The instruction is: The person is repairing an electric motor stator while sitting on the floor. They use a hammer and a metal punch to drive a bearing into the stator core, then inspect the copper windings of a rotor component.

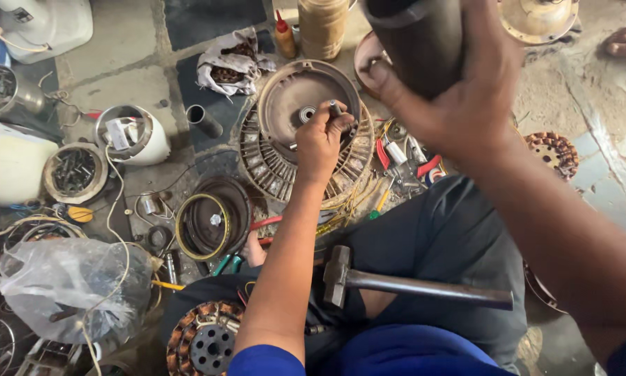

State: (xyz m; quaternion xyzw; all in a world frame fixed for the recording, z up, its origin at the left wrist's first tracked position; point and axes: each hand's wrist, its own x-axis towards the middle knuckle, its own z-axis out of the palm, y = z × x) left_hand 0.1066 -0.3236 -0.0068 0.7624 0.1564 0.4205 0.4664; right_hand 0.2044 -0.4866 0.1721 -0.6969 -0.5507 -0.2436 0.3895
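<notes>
A: Left hand [321,139]?
B: Fingers pinched on a small metal piece [335,108], held over the round motor cover [285,104]. Cover lies dish-up on a ribbed housing [264,167] on the floor, bearing [306,113] at its centre.
A: Right hand [459,104]?
B: Raised near the camera, fingers clamped round a dark tube [417,42].
A: Nearby?
B: Hammer [410,282] rests across the lap. Red-handled pliers [403,157] just right of the housing. Copper-wound stator [205,341] by the left knee
</notes>
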